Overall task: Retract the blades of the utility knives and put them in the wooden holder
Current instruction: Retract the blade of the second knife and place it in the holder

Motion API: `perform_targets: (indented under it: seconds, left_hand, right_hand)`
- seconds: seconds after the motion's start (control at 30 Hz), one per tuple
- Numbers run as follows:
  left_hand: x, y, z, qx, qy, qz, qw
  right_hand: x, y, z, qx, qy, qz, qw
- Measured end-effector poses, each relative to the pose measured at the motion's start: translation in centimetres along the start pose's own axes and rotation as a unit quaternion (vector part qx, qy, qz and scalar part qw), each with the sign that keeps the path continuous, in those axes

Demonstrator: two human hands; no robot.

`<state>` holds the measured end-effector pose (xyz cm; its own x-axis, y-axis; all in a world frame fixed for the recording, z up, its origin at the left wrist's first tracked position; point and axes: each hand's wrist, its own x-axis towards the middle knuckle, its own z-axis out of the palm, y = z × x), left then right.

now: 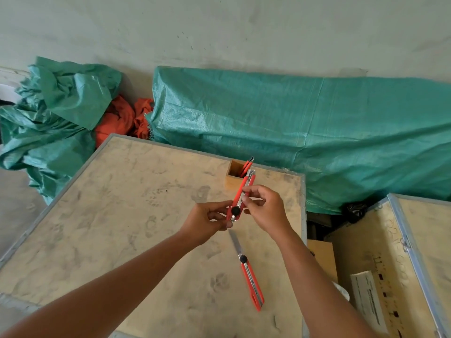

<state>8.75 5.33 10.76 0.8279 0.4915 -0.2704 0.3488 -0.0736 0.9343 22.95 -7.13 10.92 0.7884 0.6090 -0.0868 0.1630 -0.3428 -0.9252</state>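
I hold a red utility knife (240, 197) above the dusty crate top (117, 215), tilted with its far end toward the wooden holder (234, 176). My left hand (207, 222) pinches its near end by the black knob. My right hand (264, 209) grips its middle from the right. No blade shows at its near end. A second red utility knife (251, 280) lies on the crate top below my hands, its blade (235, 241) extended toward me. The square wooden holder stands near the crate's far edge with one red knife (246, 167) inside it.
Green tarpaulin (305, 132) covers bulky things behind the crate, with a crumpled green heap (56, 118) and orange cloth (117, 118) at the left. Another wooden crate (395, 264) with a metal rim stands at the right, with a gap between the two.
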Motion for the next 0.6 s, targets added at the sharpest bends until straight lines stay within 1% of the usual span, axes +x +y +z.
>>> perform_targets:
  seconds: [0.07, 0.23, 0.33, 0.43, 0.53, 0.6]
  left_hand:
    - [2.2, 0.7, -0.1, 0.013, 0.006, 0.002, 1.000]
    - [9.1, 1.4, -0.8, 0.036, 0.024, 0.015, 0.999]
    - [13.2, 1.1, -1.0, 0.112, 0.043, 0.020, 0.993]
    - [16.4, 0.6, -0.8, 0.177, 0.065, 0.021, 0.982]
    - [18.9, -0.4, -0.4, 0.222, 0.064, -0.010, 0.973]
    - [20.0, -1.1, 0.0, 0.221, 0.053, -0.049, 0.973]
  right_hand:
    - [2.5, 0.0, -0.5, 0.005, 0.007, -0.005, 1.000]
    - [8.8, 0.4, -1.4, 0.002, 0.053, -0.020, 0.998]
    - [12.0, 1.3, -1.3, -0.009, 0.083, -0.014, 0.996]
    - [14.2, 2.2, -0.7, -0.047, 0.109, -0.015, 0.993]
    - [15.4, 3.1, 0.2, -0.069, 0.108, 0.004, 0.992]
    - [15.8, 3.6, 0.7, -0.081, 0.105, 0.005, 0.991]
